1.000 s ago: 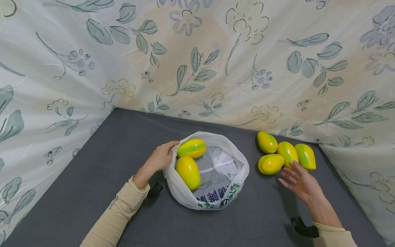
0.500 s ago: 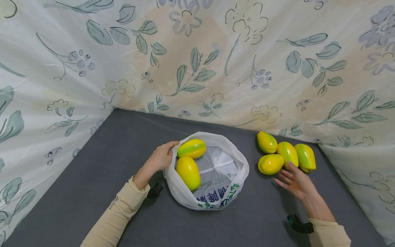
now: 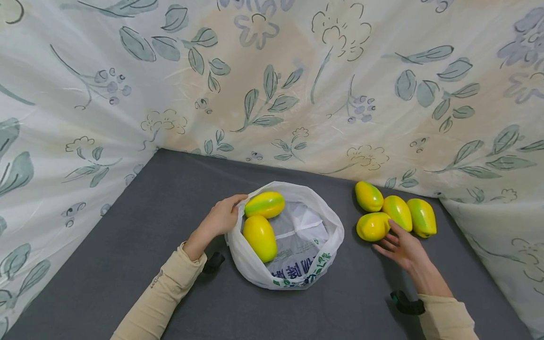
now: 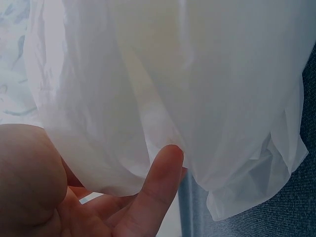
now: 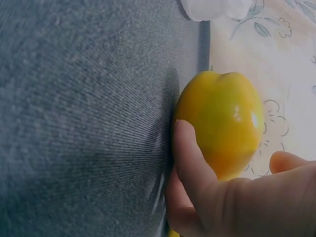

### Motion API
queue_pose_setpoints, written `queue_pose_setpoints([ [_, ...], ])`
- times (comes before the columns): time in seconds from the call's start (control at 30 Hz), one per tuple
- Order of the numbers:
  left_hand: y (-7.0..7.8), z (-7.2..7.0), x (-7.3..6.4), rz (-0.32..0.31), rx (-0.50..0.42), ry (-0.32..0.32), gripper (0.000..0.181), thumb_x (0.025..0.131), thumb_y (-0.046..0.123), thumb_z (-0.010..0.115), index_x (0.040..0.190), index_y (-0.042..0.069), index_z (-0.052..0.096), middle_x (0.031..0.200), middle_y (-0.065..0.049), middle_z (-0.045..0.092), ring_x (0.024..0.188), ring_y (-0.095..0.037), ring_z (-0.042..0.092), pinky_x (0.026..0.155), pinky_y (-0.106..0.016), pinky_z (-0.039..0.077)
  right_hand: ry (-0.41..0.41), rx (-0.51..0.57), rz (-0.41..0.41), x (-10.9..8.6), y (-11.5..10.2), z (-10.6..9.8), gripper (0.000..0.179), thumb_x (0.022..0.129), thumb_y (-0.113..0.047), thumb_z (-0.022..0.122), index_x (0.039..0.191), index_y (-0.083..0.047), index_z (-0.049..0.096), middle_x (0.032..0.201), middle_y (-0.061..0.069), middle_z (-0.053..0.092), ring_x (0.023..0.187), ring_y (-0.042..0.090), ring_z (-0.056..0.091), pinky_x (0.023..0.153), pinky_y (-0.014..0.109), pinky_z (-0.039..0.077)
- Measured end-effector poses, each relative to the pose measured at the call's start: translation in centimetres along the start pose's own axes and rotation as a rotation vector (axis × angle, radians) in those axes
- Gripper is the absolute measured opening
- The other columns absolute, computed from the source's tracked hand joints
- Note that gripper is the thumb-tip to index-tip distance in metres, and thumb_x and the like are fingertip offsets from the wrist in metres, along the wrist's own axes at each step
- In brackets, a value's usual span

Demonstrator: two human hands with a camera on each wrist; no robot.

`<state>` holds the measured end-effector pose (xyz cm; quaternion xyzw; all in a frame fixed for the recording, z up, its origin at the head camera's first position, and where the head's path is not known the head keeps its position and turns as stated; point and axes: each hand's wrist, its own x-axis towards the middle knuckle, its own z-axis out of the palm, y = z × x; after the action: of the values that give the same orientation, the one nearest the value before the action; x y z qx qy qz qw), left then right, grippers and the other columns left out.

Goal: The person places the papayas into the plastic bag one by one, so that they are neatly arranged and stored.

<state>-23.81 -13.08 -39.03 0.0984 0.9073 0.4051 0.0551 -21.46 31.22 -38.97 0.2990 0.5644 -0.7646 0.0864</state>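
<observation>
A white plastic bag (image 3: 250,274) with printed characters stands with its mouth wide. Inside lie two glossy yellow-green mangoes, one elongated mango (image 3: 264,204) at the rim and a rounder mango (image 3: 259,238) in front. My left hand (image 3: 218,218) holds the bag's left rim; in the left wrist view a fingertip (image 4: 170,153) lies against the thin plastic. Over on the right, my right hand (image 3: 405,249) reaches with spread fingers to the nearest mango (image 3: 370,227) of a small group. The right wrist view has this mango (image 5: 222,118) just ahead of the fingers, the other digit held apart.
Three more mangoes lie close behind: a left mango (image 3: 369,196), a middle mango (image 3: 397,212) and a right mango (image 3: 421,218). Dark grey cloth (image 3: 178,184) covers the surface. A flowered curtain (image 3: 272,85) hangs along the back and sides.
My right hand has moved left, from in front of the middle mango to the right end of the nearest mango. My left hand, the bag and the mangoes stay put.
</observation>
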Motion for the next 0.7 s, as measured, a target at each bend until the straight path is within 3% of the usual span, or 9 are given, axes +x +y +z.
queue_pose_setpoints([
  [0.37,0.0,0.0,0.0,0.002,0.003,0.002,0.042,0.099,0.002,0.042,0.141,0.006,0.046,0.14,-0.016,0.047,0.079,-0.024,0.052,0.077,-0.038,0.044,0.023,-0.049,-0.022,0.7,0.3,0.8,0.113,0.081,-0.052,0.064,0.15,-0.021,-0.019,0.155,0.011,-0.019,0.141,0.03,0.004,0.1,0.045,0.037],
  [0.57,0.0,0.0,0.0,0.0,0.007,0.003,0.042,0.099,0.001,0.041,0.141,0.006,0.046,0.14,-0.016,0.047,0.076,-0.023,0.052,0.078,-0.038,0.044,0.024,-0.148,-0.053,0.9,0.2,1.4,0.103,0.086,-0.052,0.059,0.152,-0.017,-0.012,0.156,0.014,-0.012,0.138,0.033,0.009,0.099,0.047,0.038],
  [0.7,0.0,0.0,0.0,-0.001,0.008,0.007,0.042,0.099,0.001,0.042,0.141,0.006,0.046,0.14,-0.015,0.047,0.089,-0.026,0.054,0.079,-0.039,0.044,0.033,-0.22,-0.078,0.9,0.2,1.7,0.099,0.087,-0.05,0.061,0.154,-0.013,-0.001,0.153,0.014,0.003,0.124,0.03,0.024,0.094,0.047,0.043],
])
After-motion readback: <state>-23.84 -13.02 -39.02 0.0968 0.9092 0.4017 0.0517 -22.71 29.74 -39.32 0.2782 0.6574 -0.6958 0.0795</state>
